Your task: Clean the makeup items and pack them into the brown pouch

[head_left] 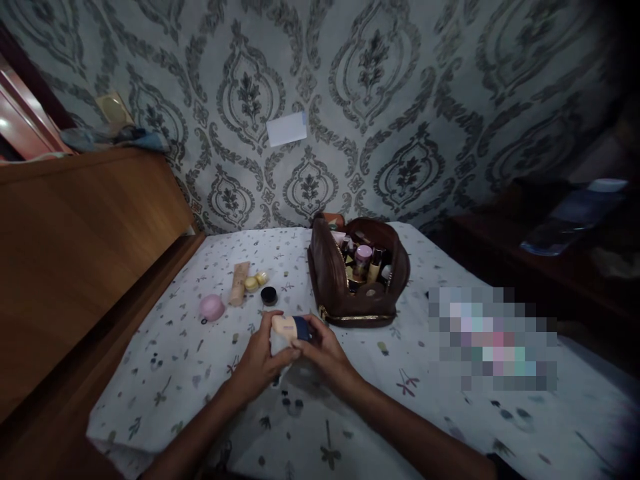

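Between my two hands is a small cream-and-navy container point(286, 325) with a pale lower part; its exact kind I cannot make out. My left hand point(261, 353) wraps its left side, while the fingers of my right hand point(326, 348) grip the navy end. Just beyond the hands lies a round black-lidded jar point(269, 296). Left of it are small yellow round pots point(252, 285), a beige squeeze tube point(239, 283) and a pink round case point(212, 307). To the right stands a brown cosmetic bag point(353, 313), unzipped, with a pink-lidded jar point(363, 257) and several bottles inside.
A white patterned sheet point(165, 347) covers the surface. At the left rises a wooden panel point(90, 247); behind is a patterned wall with a white card point(287, 129). On the dark right side lies a clear plastic bottle point(570, 217), near a blurred-out patch point(493, 340).
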A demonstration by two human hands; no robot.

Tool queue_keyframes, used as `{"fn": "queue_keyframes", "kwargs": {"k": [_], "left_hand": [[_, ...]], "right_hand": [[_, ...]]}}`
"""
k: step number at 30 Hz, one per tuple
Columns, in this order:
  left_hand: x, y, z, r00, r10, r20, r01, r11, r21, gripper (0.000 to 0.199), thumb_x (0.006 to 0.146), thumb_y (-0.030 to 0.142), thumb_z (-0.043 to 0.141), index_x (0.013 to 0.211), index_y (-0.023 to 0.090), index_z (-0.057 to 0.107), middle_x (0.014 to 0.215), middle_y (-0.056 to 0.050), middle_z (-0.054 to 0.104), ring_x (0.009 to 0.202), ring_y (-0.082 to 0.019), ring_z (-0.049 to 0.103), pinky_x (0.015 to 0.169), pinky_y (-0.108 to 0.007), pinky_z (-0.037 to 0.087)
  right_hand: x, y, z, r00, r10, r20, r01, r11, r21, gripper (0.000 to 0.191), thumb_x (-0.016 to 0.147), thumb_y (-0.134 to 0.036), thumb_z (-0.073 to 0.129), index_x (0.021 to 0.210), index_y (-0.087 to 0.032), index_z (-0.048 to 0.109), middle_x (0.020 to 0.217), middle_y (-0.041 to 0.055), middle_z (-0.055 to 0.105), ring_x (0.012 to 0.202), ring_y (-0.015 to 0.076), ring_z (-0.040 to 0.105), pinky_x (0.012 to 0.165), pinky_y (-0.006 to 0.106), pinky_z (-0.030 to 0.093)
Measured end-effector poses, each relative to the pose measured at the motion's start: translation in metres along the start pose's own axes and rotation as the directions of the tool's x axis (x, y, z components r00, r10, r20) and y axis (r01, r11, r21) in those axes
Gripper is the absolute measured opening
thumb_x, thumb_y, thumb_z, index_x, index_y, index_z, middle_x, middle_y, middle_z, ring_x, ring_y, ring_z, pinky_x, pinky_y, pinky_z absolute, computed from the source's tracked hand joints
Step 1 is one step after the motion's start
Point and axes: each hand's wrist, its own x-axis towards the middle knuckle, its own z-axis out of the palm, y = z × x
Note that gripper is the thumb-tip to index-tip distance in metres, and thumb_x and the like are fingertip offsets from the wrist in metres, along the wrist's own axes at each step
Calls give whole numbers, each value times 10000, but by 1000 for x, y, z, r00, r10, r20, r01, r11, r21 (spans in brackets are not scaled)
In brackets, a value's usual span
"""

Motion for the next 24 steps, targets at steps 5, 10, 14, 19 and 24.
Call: {"fn": "queue_keyframes", "kwargs": {"k": [5,10,14,19,24], "left_hand": [[-3,0,-1,997,-71,14,67,976,206,793,744,420,750,1384,222,326,1059,-67,671,935,-251,634,794,-341,486],[-4,5,-4,1000,-31,7,26,939,343,750,711,331,771,1348,247,383,1055,-41,690,908,-246,672,777,-324,500],[-2,9,-7,1000,6,18,-14,873,487,593,720,248,711,1256,251,457,1008,-29,714,902,-268,701,742,-314,497],[-2,6,-13,996,62,68,-90,811,578,631,723,72,541,1322,254,459,1132,-47,726,964,-268,713,801,-341,524],[-1,0,-25,982,187,35,-176,827,534,746,653,-27,429,1351,223,503,1384,-70,615,1243,-249,594,1019,-390,483]], "right_hand": [[0,6,0,993,121,11,-122,988,99,465,686,-604,780,852,-199,624,829,13,643,807,183,616,700,283,517],[2,7,2,980,196,35,-199,972,123,557,734,-704,681,881,-168,688,875,53,707,836,202,648,673,290,526],[5,10,1,967,232,105,-249,949,194,613,740,-757,626,867,-160,682,820,68,717,805,211,668,558,259,498],[4,5,1,970,226,85,-241,924,298,536,701,-681,726,920,-200,644,885,38,710,864,205,667,702,308,544],[1,-7,-1,980,196,24,-192,920,340,608,560,-504,892,1012,-246,577,1009,11,670,853,176,644,693,290,539]]}}
